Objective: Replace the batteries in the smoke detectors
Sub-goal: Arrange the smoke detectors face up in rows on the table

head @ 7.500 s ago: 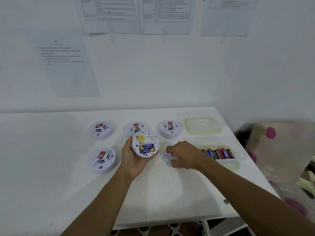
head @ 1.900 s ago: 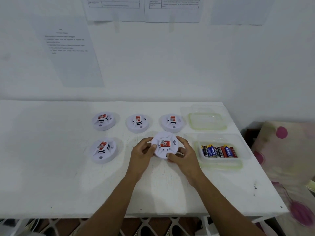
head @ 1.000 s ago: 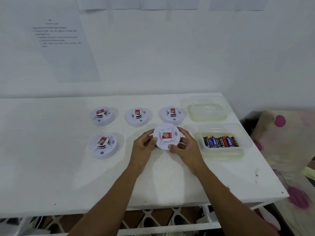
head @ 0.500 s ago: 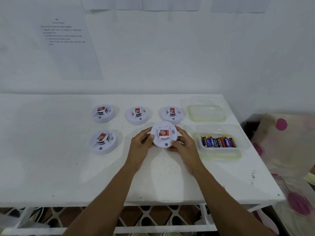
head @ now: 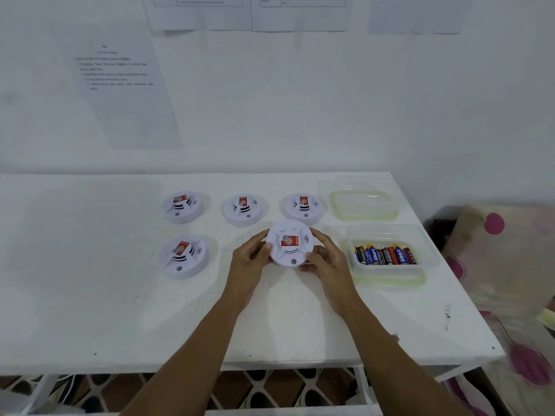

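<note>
A round white smoke detector (head: 289, 243) is held at the centre of the frame, face up, with its red label showing. The left hand (head: 249, 261) is curled round its left edge and the right hand (head: 329, 262) round its right edge, so both grips are closed on the detector. It appears to be raised just above the white table (head: 90, 295), though contact with the surface cannot be ruled out.

Other units are laid out on the table. A row of three is seen above the held one: a left detector (head: 182, 207), a middle detector (head: 244, 210) and a right detector (head: 303, 205). A lone detector (head: 183, 256) is set below the left one.

Just right of the right hand, a clear container (head: 390, 232) is placed, and batteries (head: 386, 255) are lined up side by side inside it. Above it in the frame, a clear lid (head: 363, 204) with a greenish rim is laid flat. Printed sheets (head: 120, 85) are fixed to the wall at the upper left.
</note>
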Available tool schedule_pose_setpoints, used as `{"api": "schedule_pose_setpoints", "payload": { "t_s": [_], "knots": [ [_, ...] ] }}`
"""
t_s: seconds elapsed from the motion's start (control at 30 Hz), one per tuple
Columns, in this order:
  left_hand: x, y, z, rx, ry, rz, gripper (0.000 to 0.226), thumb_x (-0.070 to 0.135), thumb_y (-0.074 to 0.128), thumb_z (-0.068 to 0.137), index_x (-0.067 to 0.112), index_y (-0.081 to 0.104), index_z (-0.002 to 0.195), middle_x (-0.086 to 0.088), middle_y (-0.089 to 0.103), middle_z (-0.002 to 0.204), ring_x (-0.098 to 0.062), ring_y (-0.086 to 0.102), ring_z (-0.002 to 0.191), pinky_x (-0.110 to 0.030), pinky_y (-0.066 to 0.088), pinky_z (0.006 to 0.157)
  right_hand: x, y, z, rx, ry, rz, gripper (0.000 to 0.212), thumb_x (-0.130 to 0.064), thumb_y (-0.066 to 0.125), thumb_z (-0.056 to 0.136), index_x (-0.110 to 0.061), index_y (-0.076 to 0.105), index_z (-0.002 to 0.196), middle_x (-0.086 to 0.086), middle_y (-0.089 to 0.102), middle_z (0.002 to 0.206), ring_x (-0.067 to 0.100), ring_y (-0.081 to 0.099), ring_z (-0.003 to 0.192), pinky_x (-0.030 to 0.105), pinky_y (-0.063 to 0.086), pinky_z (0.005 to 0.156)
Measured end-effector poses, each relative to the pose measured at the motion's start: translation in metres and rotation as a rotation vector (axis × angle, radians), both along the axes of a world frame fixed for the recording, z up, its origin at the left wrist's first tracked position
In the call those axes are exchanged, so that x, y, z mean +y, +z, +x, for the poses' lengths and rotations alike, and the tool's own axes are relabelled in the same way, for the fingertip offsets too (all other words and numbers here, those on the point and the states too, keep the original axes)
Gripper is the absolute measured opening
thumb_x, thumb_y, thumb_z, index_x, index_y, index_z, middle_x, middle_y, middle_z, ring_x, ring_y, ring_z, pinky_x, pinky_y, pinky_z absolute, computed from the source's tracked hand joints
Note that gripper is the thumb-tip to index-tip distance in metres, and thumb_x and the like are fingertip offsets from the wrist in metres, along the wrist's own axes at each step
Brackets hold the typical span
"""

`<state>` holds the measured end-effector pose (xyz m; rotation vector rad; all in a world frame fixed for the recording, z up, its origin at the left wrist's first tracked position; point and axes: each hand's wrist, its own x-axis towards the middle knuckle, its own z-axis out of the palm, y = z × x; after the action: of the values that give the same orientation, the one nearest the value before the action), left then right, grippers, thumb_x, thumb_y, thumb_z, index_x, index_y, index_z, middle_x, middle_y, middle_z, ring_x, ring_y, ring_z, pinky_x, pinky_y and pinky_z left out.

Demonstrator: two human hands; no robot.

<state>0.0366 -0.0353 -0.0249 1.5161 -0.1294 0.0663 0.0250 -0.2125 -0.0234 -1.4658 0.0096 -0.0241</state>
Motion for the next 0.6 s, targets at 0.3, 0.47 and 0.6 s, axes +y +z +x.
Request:
{"api": "schedule_pose_setpoints", "payload": {
  "t_s": [0.3,0.47,0.6],
  "knots": [
    [0.0005,-0.0002,0.0012,0.02,0.009,-0.018,0.028,0.014,0.054,0.1,0.014,0.064,0.125,-0.003,0.073,0.114,-0.023,0.068,0.107,-0.036,0.058,0.086,0.0031,0.0031,-0.0025,-0.047,-0.026,-0.071,0.047,-0.001,0.055,0.089,-0.029,0.06,0.127,-0.001,0.071,0.106,0.018,0.061,0.085,0.03,0.052,0.072],
    [0.0003,-0.0025,0.0023,0.123,0.079,-0.057,0.015,0.011,0.059,0.096,0.008,0.06,0.111,-0.005,0.076,0.098,-0.026,0.072,0.095,-0.029,0.058,0.079,0.0042,0.0015,-0.0038,-0.041,-0.055,-0.086,0.045,-0.003,0.057,0.089,-0.029,0.061,0.125,-0.006,0.069,0.108,0.014,0.058,0.081,0.028,0.05,0.069],
    [0.0007,-0.0021,0.0018,0.122,0.067,-0.052,0.014,0.009,0.059,0.096,0.008,0.061,0.109,-0.006,0.076,0.099,-0.025,0.071,0.095,-0.033,0.059,0.081,0.0045,-0.0009,-0.0048,-0.037,-0.08,-0.105,0.043,-0.006,0.059,0.09,-0.029,0.059,0.126,-0.005,0.069,0.107,0.014,0.06,0.082,0.026,0.05,0.069]
  ]
}}
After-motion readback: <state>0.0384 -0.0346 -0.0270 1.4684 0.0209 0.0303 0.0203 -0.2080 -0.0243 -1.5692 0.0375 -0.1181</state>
